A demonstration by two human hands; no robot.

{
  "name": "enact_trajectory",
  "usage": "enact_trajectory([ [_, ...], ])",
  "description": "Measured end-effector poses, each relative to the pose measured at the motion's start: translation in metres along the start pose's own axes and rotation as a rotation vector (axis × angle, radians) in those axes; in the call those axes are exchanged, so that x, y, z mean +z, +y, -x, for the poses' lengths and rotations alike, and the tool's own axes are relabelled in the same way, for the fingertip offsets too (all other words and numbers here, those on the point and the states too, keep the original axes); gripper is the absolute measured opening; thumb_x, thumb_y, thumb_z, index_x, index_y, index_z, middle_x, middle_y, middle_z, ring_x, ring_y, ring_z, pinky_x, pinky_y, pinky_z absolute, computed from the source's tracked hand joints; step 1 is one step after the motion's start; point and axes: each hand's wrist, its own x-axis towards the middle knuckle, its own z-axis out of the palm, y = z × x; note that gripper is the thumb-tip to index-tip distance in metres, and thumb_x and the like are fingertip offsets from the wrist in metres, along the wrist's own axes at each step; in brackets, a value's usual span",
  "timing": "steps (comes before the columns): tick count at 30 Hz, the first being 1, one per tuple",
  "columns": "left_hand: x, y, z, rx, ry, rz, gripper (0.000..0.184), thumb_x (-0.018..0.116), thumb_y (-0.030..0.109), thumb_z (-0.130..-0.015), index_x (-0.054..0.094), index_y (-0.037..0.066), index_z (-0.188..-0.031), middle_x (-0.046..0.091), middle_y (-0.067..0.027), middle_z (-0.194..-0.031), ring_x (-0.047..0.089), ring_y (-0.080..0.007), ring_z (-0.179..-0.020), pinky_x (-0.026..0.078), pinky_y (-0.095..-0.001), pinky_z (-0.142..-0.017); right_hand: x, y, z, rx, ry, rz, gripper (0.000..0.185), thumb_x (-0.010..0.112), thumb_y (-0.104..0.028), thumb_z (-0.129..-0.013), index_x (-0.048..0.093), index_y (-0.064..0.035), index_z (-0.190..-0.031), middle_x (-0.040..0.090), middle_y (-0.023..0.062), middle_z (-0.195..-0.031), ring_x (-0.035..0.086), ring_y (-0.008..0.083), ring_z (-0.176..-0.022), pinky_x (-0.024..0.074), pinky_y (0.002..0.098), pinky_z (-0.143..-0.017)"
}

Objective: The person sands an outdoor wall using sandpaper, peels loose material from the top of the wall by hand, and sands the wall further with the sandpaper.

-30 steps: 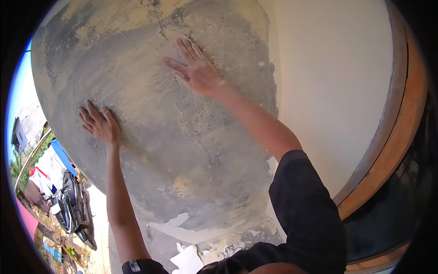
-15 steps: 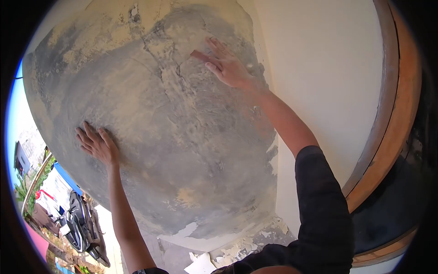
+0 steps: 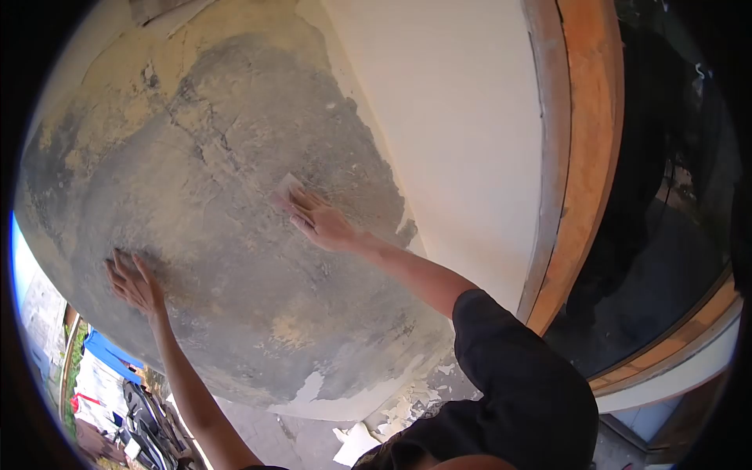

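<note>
A rough wall (image 3: 227, 243) with grey and yellowish patches and cracked, peeled paint fills the middle of the head view. My left hand (image 3: 136, 285) lies flat against its lower left part, fingers spread, holding nothing. Farther right, my right hand (image 3: 323, 225) presses a small pinkish-brown piece of sandpaper (image 3: 287, 188) onto the grey surface. The sandpaper's upper end sticks out beyond the fingertips; the rest is under the fingers.
A smooth cream wall (image 3: 454, 133) meets the rough one at a corner on the right, beside an orange-brown wooden frame (image 3: 589, 141) with dark glass. Paint flakes (image 3: 403, 411) lie on the floor below. A motorbike (image 3: 145, 423) stands outside, lower left.
My right hand has moved down the rough wall, away from the corner, with the sandpaper now seen flatter. My left hand stays on the wall. The view has turned right.
</note>
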Motion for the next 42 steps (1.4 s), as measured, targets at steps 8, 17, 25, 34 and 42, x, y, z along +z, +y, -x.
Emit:
enact_trajectory([
  [8, -0.105, -0.017, 0.201, -0.037, -0.261, 0.084, 0.059, 0.034, 0.052, -0.098, 0.04, 0.009, -0.138, 0.037, -0.0112, -0.145, 0.036, -0.0288, -0.132, 0.036, -0.0485, -0.102, 0.126, -0.002, 0.438, 1.302, -0.183, -0.599, 0.074, 0.032, -0.063, -0.091, 0.063, 0.0034, -0.103, 0.063, 0.0162, -0.068, 0.064, 0.0274, -0.07, 0.0473, 0.0401, -0.066],
  [17, -0.295, -0.062, 0.623, -0.124, -2.427, 0.417, 0.045, 0.065, 0.036, -0.082, 0.062, 0.006, -0.116, 0.06, -0.0247, -0.118, 0.056, -0.0349, -0.114, 0.044, -0.0421, -0.098, 0.027, -0.022, 0.955, 1.909, -0.179, 0.11, 0.056, 0.026, -0.035, -0.097, 0.04, -0.0002, -0.139, 0.057, 0.0298, -0.12, 0.057, 0.0348, -0.115, 0.044, 0.0459, -0.098],
  [25, -0.447, -0.015, 0.707, 0.189, -2.371, 0.597, 0.045, 0.064, 0.037, -0.082, 0.062, 0.007, -0.115, 0.064, -0.0221, -0.113, 0.06, -0.0333, -0.108, 0.047, -0.041, -0.094, -0.102, -0.276, 1.005, 1.933, -0.607, 0.421, 0.063, 0.041, -0.017, -0.089, 0.017, 0.0209, -0.133, 0.065, 0.0249, -0.107, 0.067, 0.0391, -0.09, 0.0482, 0.0533, -0.085],
  [34, -0.538, 0.056, 0.705, 0.057, -2.488, 0.733, 0.048, 0.063, 0.035, -0.082, 0.059, 0.005, -0.12, 0.068, -0.0189, -0.105, 0.063, -0.0332, -0.102, 0.049, -0.0396, -0.089, -0.151, -0.4, 1.021, 2.196, -0.256, 0.377, 0.046, 0.041, -0.031, -0.09, 0.041, 0.0082, -0.114, 0.067, 0.0238, -0.101, 0.066, 0.0377, -0.09, 0.0482, 0.051, -0.084],
  [42, -0.601, 0.079, 0.709, 0.106, -2.522, 0.617, 0.049, 0.064, 0.034, -0.081, 0.058, 0.004, -0.12, 0.067, -0.0202, -0.106, 0.063, -0.0336, -0.102, 0.049, -0.0401, -0.089, -0.2, -0.354, 1.029, 2.083, -0.125, 0.348, 0.046, 0.041, -0.043, -0.091, 0.063, -0.003, -0.097, 0.068, 0.0229, -0.095, 0.066, 0.0365, -0.09, 0.0481, 0.0489, -0.083],
])
